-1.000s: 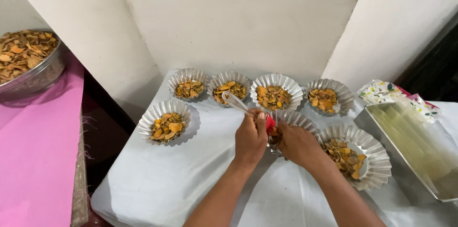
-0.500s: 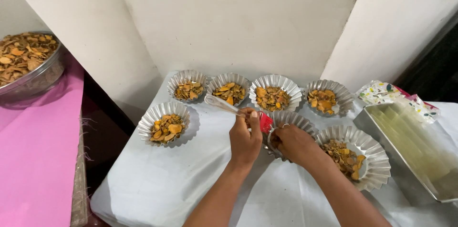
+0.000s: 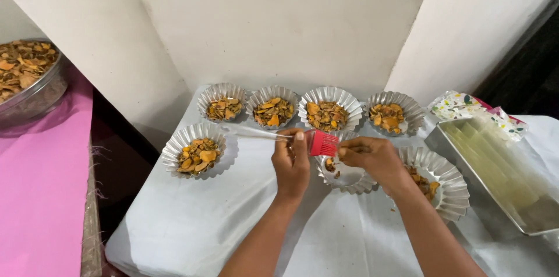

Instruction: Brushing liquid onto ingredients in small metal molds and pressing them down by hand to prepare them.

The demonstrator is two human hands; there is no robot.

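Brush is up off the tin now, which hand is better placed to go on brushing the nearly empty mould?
Left. The left hand already grips the red-bristled brush by its clear handle, bristles just above the nearly empty fluted mould. The right hand pinches the bristle tips and looks better suited to steadying the mould.

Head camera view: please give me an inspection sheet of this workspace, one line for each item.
Surface: table under a white cloth.
Job's things: red brush with clear handle; fluted foil cup, nearly empty.
Clutter: six filled foil cups; metal tray; patterned packet.
Grippers: left hand holds the brush; right hand touches its bristles.
Cables: nothing seen.
Surroundings: white walls; pink surface with metal bowl.
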